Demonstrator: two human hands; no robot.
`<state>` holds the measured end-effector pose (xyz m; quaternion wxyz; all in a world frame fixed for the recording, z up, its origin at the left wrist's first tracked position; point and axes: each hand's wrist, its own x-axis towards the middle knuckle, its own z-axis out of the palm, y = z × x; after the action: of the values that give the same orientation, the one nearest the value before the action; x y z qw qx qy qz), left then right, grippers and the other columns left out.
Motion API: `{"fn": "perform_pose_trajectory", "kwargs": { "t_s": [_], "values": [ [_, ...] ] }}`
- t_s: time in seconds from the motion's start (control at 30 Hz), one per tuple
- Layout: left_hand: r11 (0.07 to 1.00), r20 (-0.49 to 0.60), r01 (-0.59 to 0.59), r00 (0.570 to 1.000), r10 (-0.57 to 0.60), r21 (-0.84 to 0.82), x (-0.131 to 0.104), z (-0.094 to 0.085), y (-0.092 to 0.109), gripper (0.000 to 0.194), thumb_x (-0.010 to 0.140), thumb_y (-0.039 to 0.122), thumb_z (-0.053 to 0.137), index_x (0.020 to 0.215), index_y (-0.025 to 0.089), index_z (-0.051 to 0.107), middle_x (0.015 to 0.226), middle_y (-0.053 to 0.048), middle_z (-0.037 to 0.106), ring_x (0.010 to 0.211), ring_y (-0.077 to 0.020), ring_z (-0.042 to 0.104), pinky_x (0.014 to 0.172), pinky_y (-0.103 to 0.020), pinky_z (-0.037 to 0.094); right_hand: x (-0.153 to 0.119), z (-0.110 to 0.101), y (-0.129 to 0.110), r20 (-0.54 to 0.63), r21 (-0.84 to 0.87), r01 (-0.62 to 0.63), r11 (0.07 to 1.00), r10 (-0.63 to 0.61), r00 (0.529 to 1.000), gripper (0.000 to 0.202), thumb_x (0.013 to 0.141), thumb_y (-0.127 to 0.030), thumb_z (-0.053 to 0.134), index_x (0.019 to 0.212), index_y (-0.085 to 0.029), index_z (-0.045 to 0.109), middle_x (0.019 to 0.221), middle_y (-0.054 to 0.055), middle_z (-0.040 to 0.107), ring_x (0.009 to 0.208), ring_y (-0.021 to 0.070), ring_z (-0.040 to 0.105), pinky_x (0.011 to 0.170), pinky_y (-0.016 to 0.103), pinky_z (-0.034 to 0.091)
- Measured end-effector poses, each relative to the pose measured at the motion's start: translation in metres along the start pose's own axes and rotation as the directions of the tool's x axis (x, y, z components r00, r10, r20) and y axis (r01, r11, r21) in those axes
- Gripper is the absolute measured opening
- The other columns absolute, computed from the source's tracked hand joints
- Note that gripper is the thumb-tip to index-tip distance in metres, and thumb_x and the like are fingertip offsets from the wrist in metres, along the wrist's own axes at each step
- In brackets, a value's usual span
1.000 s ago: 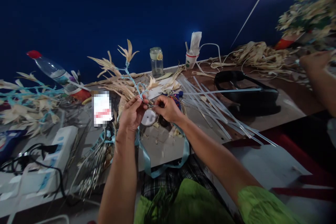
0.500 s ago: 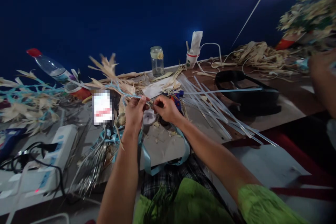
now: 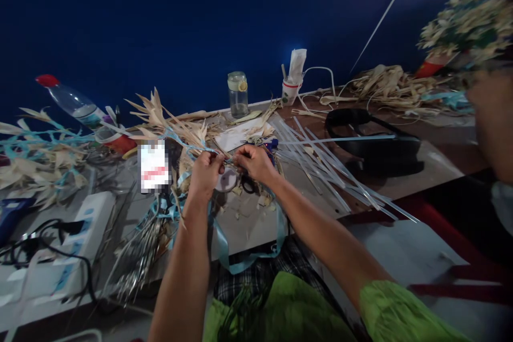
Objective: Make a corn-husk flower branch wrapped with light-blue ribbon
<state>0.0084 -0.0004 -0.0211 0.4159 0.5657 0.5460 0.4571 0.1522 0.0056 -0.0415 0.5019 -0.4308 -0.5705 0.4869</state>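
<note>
My left hand (image 3: 206, 173) is closed around a stem wrapped in light blue ribbon (image 3: 180, 140), with pale dried-husk petals (image 3: 154, 112) spreading at its far end. Just to the right, my right hand (image 3: 256, 163) pinches the near end of that stem; the fingertips hide the exact grip. A loop of loose blue ribbon (image 3: 230, 264) hangs below the hands toward my lap. Under the hands lie a white tape roll (image 3: 226, 180) and a dark ring (image 3: 247, 184), among small husk scraps.
Clear plastic tubes (image 3: 320, 155) and a black headset-like item (image 3: 372, 144) lie right. A phone (image 3: 154, 166), metal wires (image 3: 140, 262) and a power strip (image 3: 90, 230) are left. A glass jar (image 3: 238, 95) and paper cup (image 3: 290, 91) stand behind. Another person's blurred arm (image 3: 492, 123) is far right.
My hands have shifted slightly, and the husk petals have tilted a little left and down. More of the dark ring shows under my right hand. The other person's arm has moved slightly.
</note>
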Motion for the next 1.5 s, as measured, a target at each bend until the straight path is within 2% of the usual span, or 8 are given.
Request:
{"fn": "perform_pose_trajectory", "kwargs": {
  "t_s": [0.23, 0.43, 0.57, 0.7, 0.93, 1.1, 1.3, 1.5],
  "values": [
    [0.992, 0.131, 0.032, 0.991, -0.016, -0.123, 0.002, 0.0, -0.006, 0.016, 0.072, 0.031, 0.057, 0.07, 0.017, 0.05, 0.054, 0.004, 0.047, 0.043, -0.007, 0.039, 0.044, -0.021, 0.028, 0.001, -0.002, -0.004, 0.021, 0.091, -0.157, 0.983, 0.155, 0.988, 0.016, 0.07, -0.029, 0.057, 0.065, -0.016, 0.048, 0.048, -0.007, 0.045, 0.038, 0.004, 0.035, 0.04, 0.018, 0.026],
    [0.992, 0.201, 0.021, 0.979, 0.004, -0.122, 0.001, 0.002, -0.007, 0.014, 0.075, 0.029, 0.055, 0.077, 0.017, 0.049, 0.055, 0.005, 0.043, 0.042, -0.0063, 0.035, 0.043, -0.02, 0.027, -0.003, -0.008, -0.019, 0.163, 0.227, -0.422, 0.878, 0.393, 0.905, 0.026, 0.068, -0.024, 0.059, 0.09, -0.016, 0.048, 0.045, -0.01, 0.041, 0.033, 0.0035, 0.027, 0.037, 0.017, 0.019],
    [0.998, 0.204, -0.061, 0.977, 0.057, 0.013, 0.0, 0.001, -0.005, 0.013, 0.077, 0.029, 0.052, 0.082, 0.017, 0.05, 0.054, 0.005, 0.044, 0.044, -0.0075, 0.036, 0.044, -0.021, 0.028, -0.007, -0.009, -0.026, 0.235, 0.103, -0.411, 0.906, 0.379, 0.895, 0.027, 0.065, -0.028, 0.064, 0.086, -0.015, 0.053, 0.046, -0.011, 0.039, 0.038, 0.0036, 0.028, 0.041, 0.017, 0.02],
    [0.995, 0.265, -0.093, 0.961, 0.081, 0.034, -0.003, 0.001, -0.002, 0.013, 0.079, 0.028, 0.048, 0.084, 0.016, 0.05, 0.053, 0.005, 0.043, 0.046, -0.0084, 0.039, 0.047, -0.021, 0.03, -0.011, -0.011, -0.026, 0.121, -0.053, -0.311, 0.949, 0.316, 0.941, 0.028, 0.054, -0.027, 0.07, 0.073, -0.014, 0.054, 0.051, -0.008, 0.046, 0.049, 0.005, 0.039, 0.049, 0.018, 0.027],
    [1.0, 0.399, 0.002, 0.917, -0.004, 0.003, -0.007, 0.0, 0.004, 0.019, 0.079, 0.036, 0.05, 0.08, 0.017, 0.051, 0.049, 0.005, 0.044, 0.043, -0.0086, 0.036, 0.045, -0.021, 0.023, -0.021, -0.021, -0.024, 0.073, 0.031, -0.392, 0.919, 0.389, 0.918, 0.018, 0.068, -0.029, 0.058, 0.064, -0.016, 0.046, 0.042, -0.009, 0.038, 0.037, 0.0033, 0.027, 0.04, 0.02, 0.017],
    [0.978, 0.405, 0.068, 0.914, 0.018, -0.196, -0.003, -0.004, -0.003, 0.023, 0.074, 0.037, 0.058, 0.078, 0.016, 0.05, 0.058, 0.002, 0.051, 0.043, -0.0059, 0.036, 0.044, -0.02, 0.022, -0.034, -0.038, -0.027, 0.197, 0.001, -0.426, 0.905, 0.417, 0.887, 0.022, 0.073, -0.035, 0.06, 0.069, -0.016, 0.049, 0.048, -0.006, 0.048, 0.037, 0.0026, 0.033, 0.038, 0.018, 0.021],
    [0.9, 0.417, 0.201, 0.909, -0.024, -0.387, -0.005, -0.004, 0.0, 0.024, 0.07, 0.031, 0.066, 0.08, 0.015, 0.052, 0.073, -0.001, 0.058, 0.045, -0.0029, 0.039, 0.042, -0.017, 0.025, -0.068, -0.08, -0.036, 0.376, -0.032, -0.479, 0.877, 0.455, 0.807, 0.039, 0.062, -0.031, 0.073, 0.091, -0.013, 0.052, 0.063, -0.002, 0.056, 0.053, 0.0062, 0.049, 0.044, 0.017, 0.034],
    [0.726, 0.337, 0.205, 0.941, 0.04, -0.656, -0.007, -0.004, 0.009, 0.021, 0.067, 0.022, 0.069, 0.078, 0.017, 0.051, 0.064, 0.002, 0.051, 0.051, -0.0043, 0.044, 0.05, -0.017, 0.039, -0.113, -0.094, -0.045, 0.442, -0.082, -0.51, 0.856, 0.49, 0.752, 0.036, 0.062, -0.034, 0.073, 0.085, -0.011, 0.057, 0.064, -0.004, 0.051, 0.052, 0.0036, 0.041, 0.048, 0.017, 0.032]
  ]
}}
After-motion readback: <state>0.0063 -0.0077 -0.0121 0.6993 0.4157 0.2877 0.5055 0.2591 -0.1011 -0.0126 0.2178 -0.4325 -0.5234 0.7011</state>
